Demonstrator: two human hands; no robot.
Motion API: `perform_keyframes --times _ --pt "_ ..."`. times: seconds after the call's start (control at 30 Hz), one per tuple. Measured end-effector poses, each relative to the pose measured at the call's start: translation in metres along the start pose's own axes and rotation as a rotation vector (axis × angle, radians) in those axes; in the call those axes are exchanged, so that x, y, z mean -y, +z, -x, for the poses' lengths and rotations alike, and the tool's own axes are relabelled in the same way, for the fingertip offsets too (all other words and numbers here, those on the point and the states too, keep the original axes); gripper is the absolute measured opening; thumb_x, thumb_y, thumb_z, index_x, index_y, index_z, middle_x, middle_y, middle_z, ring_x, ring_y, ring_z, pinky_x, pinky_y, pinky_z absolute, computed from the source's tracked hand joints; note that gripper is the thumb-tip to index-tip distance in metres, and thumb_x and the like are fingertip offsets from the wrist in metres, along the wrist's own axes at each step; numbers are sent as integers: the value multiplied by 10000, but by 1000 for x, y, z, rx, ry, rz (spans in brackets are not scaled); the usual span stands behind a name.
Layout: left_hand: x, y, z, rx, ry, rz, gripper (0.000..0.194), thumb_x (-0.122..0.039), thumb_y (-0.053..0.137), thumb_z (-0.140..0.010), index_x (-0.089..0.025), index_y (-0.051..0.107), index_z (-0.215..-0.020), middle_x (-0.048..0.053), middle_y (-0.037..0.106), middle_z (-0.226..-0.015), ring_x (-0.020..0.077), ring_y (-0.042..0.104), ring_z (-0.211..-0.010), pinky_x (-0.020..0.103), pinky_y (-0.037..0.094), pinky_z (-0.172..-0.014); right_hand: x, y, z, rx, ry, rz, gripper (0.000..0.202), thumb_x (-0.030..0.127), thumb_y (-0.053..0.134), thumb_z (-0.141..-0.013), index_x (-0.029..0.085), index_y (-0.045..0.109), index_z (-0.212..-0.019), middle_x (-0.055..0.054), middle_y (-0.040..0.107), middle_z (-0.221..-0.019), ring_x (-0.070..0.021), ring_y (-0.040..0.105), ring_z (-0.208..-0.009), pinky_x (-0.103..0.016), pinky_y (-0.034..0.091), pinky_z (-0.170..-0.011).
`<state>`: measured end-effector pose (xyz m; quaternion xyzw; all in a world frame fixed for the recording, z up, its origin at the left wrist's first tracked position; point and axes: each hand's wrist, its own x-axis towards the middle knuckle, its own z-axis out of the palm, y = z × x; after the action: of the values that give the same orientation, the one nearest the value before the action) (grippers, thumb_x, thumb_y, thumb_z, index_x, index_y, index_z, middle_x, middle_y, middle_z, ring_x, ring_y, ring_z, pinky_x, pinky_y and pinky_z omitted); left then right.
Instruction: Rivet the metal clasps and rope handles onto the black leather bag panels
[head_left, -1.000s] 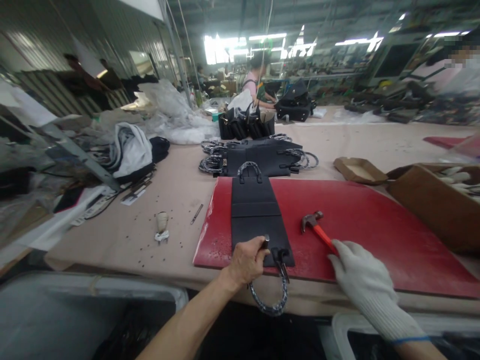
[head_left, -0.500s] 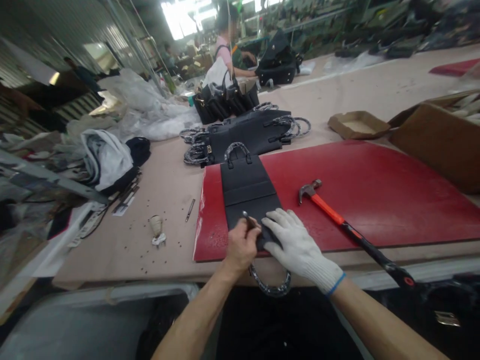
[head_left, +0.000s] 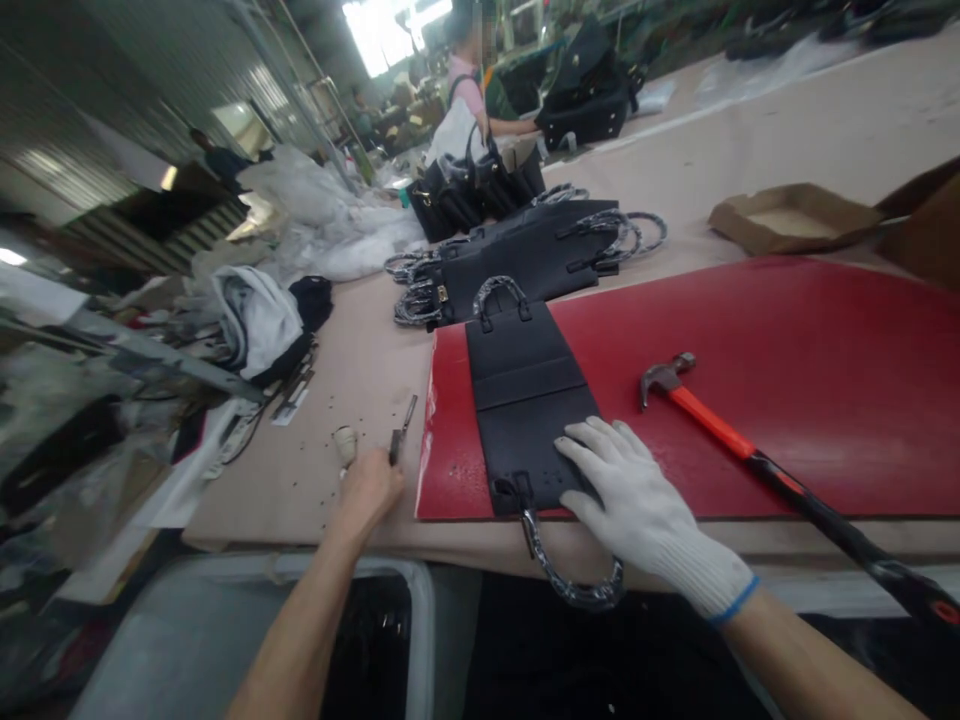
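My bare left hand [head_left: 371, 488] is over the table just left of the red mat [head_left: 750, 400]. Its fingers are closed on a short dark metal punch [head_left: 395, 447]. A second slim metal rod [head_left: 409, 412] lies right beside the punch, and a pale cone-shaped object [head_left: 346, 444] is close behind the hand. My right hand [head_left: 630, 490], in a white knit glove, lies flat with fingers stretched on the lower right edge of a black leather bag panel [head_left: 525, 385]. Wrapped handles are at both ends of the panel; the near handle [head_left: 574, 592] hangs over the table edge.
A claw hammer [head_left: 712, 425] with an orange and black handle lies on the mat to the right. Behind are stacked black panels [head_left: 517, 262], black bags [head_left: 480, 185] and an open cardboard tray [head_left: 795, 215]. A co-worker [head_left: 469, 95] handles a black bag farther back.
My left hand has moved left from the panel's near end to the table, carrying the punch. My right hand stays on the panel. The view has shifted slightly.
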<state>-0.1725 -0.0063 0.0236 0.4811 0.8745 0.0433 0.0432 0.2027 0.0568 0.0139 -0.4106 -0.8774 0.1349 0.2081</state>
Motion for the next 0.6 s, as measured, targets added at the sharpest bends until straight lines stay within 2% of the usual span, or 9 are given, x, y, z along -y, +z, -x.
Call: perform_keyframes --times 0.07,0.17,0.23,0.33,0.47,0.6 --pt "-3 3 2 -16 -17 -39 67 -178 631 -801 -170 669 -747 178 741 -772 369 745 -834 457 554 -802 -6 7 1 -49 -25 31 502 289 659 -874 179 670 -1363 -134 609 -1472 -388 492 -1415 -629 351 -1216" --pt "-14 0 -4 13 -7 -155 219 -154 538 -892 -99 743 -950 241 763 -1002 370 739 -1026 460 531 -916 -14 16 0 -117 -73 76 478 327 619 -901 186 677 -1354 -133 628 -1450 -397 529 -1379 -645 404 -1174" --pt "-23 -5 -16 32 -8 -190 290 -188 494 -956 -90 744 -1065 245 755 -1109 357 714 -1128 444 508 -970 -18 20 -1 -151 -103 100 472 348 601 -909 187 680 -1345 -134 642 -1432 -403 550 -1357 -651 435 -1146" --pt "-38 -13 -42 44 -19 -141 302 -311 530 -991 -140 741 -1122 211 759 -1171 328 703 -1166 393 507 -961 -20 21 -1 -178 -129 123 461 363 585 -915 189 686 -1330 -135 657 -1409 -405 575 -1327 -652 464 -1120" --pt "-53 -14 -80 119 -28 -52 300 -413 664 -918 -173 754 -1074 195 772 -1178 317 718 -1152 340 522 -894 -18 20 -1 -167 -118 125 465 347 610 -897 195 686 -1330 -131 651 -1419 -407 569 -1335 -654 454 -1134" --pt "-60 -15 -104 208 -56 38 113 -221 732 -782 -116 745 -822 253 786 -979 365 749 -1067 333 534 -821 -10 12 0 -104 -68 89 491 301 659 -868 202 677 -1349 -124 632 -1445 -397 536 -1375 -648 411 -1178"
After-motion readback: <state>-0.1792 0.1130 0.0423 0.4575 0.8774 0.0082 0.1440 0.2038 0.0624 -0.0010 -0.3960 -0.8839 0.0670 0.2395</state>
